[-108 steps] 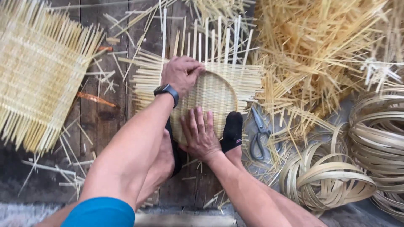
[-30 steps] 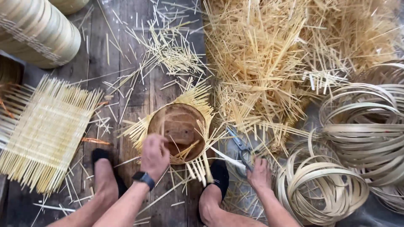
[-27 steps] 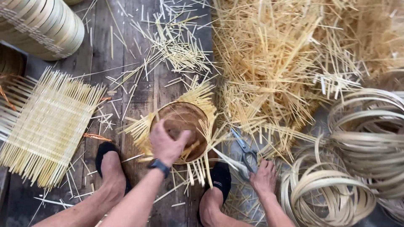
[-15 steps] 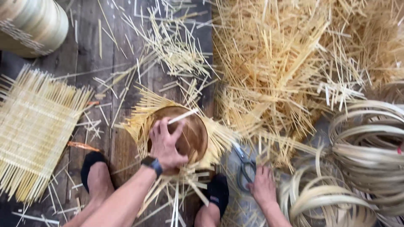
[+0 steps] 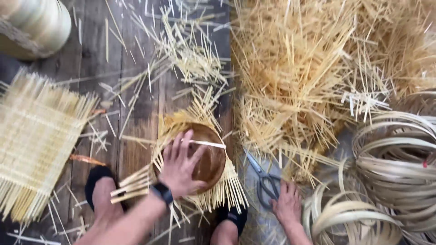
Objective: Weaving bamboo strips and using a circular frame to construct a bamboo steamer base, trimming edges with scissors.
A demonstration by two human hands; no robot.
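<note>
My left hand point(image 5: 179, 167), with a dark watch at the wrist, lies palm down with fingers spread over a round brown wooden form point(image 5: 212, 159) and holds it. A woven bamboo piece point(image 5: 222, 190) sits under the form, its loose strip ends sticking up around the rim. One pale strip point(image 5: 206, 144) crosses the top of the form by my fingertips. My right hand point(image 5: 287, 204) rests flat on the floor, fingers apart, just beside the handles of grey scissors point(image 5: 265, 178). My feet in black socks point(image 5: 101, 188) flank the form.
A square woven bamboo mat point(image 5: 38, 136) lies at the left. A big heap of cut bamboo strips point(image 5: 309, 68) fills the upper right. Coiled bamboo hoops point(image 5: 395, 159) stack at the right. A pale woven cylinder point(image 5: 38, 22) stands top left. Loose strips litter the dark wooden planks point(image 5: 131, 90).
Both hands earlier pressed the flat weave. It is now bent up around the wooden form. My left hand has settled on top of the form, and my right hand stays by the scissors.
</note>
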